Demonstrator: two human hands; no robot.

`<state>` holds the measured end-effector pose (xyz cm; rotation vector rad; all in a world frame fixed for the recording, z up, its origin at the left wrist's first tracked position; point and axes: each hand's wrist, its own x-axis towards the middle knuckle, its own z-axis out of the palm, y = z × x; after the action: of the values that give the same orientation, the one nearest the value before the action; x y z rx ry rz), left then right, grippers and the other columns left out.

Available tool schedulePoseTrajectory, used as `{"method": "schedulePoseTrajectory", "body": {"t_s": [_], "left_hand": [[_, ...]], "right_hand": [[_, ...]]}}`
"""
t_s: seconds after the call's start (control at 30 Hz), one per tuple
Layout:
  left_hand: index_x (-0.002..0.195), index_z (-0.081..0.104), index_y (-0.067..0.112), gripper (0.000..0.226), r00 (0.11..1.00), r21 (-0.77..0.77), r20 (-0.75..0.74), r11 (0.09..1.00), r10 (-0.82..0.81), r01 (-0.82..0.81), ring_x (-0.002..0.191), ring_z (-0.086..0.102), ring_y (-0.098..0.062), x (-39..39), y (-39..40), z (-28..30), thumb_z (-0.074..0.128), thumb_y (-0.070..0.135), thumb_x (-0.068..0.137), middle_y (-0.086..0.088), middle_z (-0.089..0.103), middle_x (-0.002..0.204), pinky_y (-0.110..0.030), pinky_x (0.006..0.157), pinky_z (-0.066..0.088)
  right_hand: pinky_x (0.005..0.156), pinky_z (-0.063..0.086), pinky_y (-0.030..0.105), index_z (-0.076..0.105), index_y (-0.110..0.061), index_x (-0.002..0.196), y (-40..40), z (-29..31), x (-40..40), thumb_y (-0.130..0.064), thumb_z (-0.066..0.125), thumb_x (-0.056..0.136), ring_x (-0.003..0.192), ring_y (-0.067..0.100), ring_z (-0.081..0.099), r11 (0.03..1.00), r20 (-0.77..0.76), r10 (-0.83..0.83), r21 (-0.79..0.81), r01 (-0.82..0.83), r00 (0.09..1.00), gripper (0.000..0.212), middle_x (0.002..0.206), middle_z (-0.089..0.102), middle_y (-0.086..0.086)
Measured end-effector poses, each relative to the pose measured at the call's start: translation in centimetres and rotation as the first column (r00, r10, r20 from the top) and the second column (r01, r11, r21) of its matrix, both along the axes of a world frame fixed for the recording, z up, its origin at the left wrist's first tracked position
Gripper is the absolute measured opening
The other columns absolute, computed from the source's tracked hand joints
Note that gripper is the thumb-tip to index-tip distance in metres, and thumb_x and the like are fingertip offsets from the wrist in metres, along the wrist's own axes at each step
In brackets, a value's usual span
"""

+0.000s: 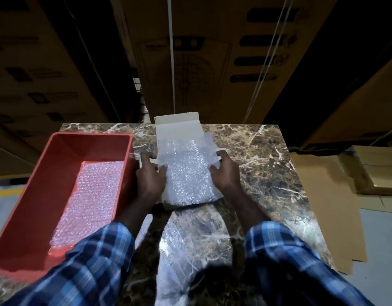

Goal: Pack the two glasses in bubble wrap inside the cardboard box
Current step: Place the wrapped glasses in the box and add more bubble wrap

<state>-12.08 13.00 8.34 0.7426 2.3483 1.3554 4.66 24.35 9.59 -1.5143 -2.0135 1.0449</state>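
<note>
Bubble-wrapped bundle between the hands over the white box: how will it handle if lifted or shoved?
The clear bubble-wrapped bundle probably gives under grip: its wrap looks soft and crinkled where the left hand and right hand pinch its edges. Loose ends flare out, so it may unwrap. Likely fragile if glass is inside; the contents aren't visible. The small white cardboard box looks light and may slide on the polished marble table.

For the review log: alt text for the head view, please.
Both hands, left hand and right hand, press bubble wrap into a small white cardboard box on a marble table. A red tray stands at left.
</note>
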Motion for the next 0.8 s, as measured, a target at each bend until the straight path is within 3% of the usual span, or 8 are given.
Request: {"method": "schedulePoseTrajectory", "body": {"t_s": [0.1,0.2,0.27,0.37,0.43,0.57,0.7,0.8], "left_hand": [[0.113,0.043,0.009,0.03,0.992,-0.068,-0.119,0.997,-0.042,0.034,0.063,0.063,-0.032,-0.2,0.5,-0.4,0.065,0.009,0.093,-0.012,0.065,0.072,-0.034,0.057,0.044],[0.12,0.049,0.006,0.035,0.949,-0.084,-0.274,0.987,-0.155,0.137,0.086,0.066,-0.037,-0.6,0.3,-1.3,0.068,0.008,0.091,-0.018,0.067,0.098,-0.04,0.071,0.054],[0.127,0.051,0.006,0.045,0.877,-0.143,-0.417,0.97,-0.239,0.196,0.113,0.056,-0.039,-0.5,0.1,-1.5,0.073,0.013,0.089,-0.021,0.055,0.128,-0.049,0.094,0.05],[0.138,0.048,0.011,0.067,0.713,-0.325,-0.565,0.906,-0.416,0.271,0.132,0.035,-0.04,-0.7,0.5,-0.7,0.077,0.032,0.081,-0.018,0.034,0.152,-0.054,0.103,0.037],[0.147,0.042,0.016,0.086,0.599,-0.487,-0.529,0.793,-0.601,0.366,0.142,0.021,-0.035,-1.3,0.8,-0.2,0.076,0.047,0.075,-0.012,0.025,0.16,-0.055,0.111,0.028],[0.158,0.019,0.024,0.108,0.509,-0.69,-0.36,0.59,-0.782,0.418,0.15,0.013,-0.023,-2.8,2.1,-0.7,0.075,0.06,0.073,-0.002,0.017,0.165,-0.045,0.117,0.005],[0.158,0.017,0.024,0.109,0.467,-0.76,-0.264,0.48,-0.844,0.438,0.148,0.02,-0.02,-3.6,2.5,-1.4,0.069,0.069,0.074,-0.003,0.024,0.162,-0.048,0.113,0.009],[0.158,0.019,0.022,0.127,0.449,-0.796,-0.248,0.445,-0.858,0.411,0.147,0.021,-0.02,-3.9,2.3,-1.7,0.045,0.091,0.055,-0.003,0.025,0.162,-0.053,0.108,0.016]], "right_hand": [[0.068,0.043,0.027,0.04,-0.021,0.142,0.5,-0.8,-0.7,-0.008,0.063,0.093,0.085,0.027,0.062,0.995,0.055,0.079,0.05,-0.082,0.995,0.055,0.108,0.067,0.015],[0.082,0.051,0.038,0.03,-0.022,0.152,0.4,-1.4,-0.6,-0.004,0.063,0.091,0.108,0.03,0.055,0.96,0.13,0.2,0.172,-0.221,0.971,0.072,0.126,0.056,0.016],[0.103,0.041,0.046,0.031,-0.022,0.153,0.5,-1.2,-0.3,-0.012,0.068,0.086,0.13,0.032,0.037,0.891,0.31,0.243,0.302,-0.338,0.919,0.077,0.148,0.035,0.016],[0.118,0.018,0.048,0.03,-0.028,0.152,1.6,-0.5,-0.3,-0.025,0.071,0.077,0.147,0.03,0.011,0.778,0.495,0.399,0.263,-0.571,0.772,0.085,0.164,0.006,0.008],[0.122,0.008,0.046,0.022,-0.028,0.155,2.5,-0.4,-0.8,-0.027,0.072,0.075,0.151,0.027,0.003,0.715,0.569,0.486,0.178,-0.676,0.663,0.094,0.166,0.0,0.006],[0.123,0.001,0.037,0.011,-0.024,0.159,3.4,-1.1,-1.7,-0.027,0.07,0.077,0.153,0.024,0.005,0.648,0.628,0.567,0.059,-0.759,0.533,0.101,0.167,0.006,0.007],[0.121,0.007,0.032,0.013,-0.021,0.159,3.9,-1.4,-1.5,-0.028,0.071,0.079,0.15,0.024,0.014,0.628,0.648,0.575,0.042,-0.777,0.5,0.099,0.165,0.016,0.008],[0.12,0.012,0.033,0.014,-0.018,0.159,4.0,-1.4,-1.3,-0.03,0.071,0.079,0.149,0.026,0.019,0.617,0.662,0.589,0.002,-0.787,0.463,0.098,0.164,0.018,0.01]]}}
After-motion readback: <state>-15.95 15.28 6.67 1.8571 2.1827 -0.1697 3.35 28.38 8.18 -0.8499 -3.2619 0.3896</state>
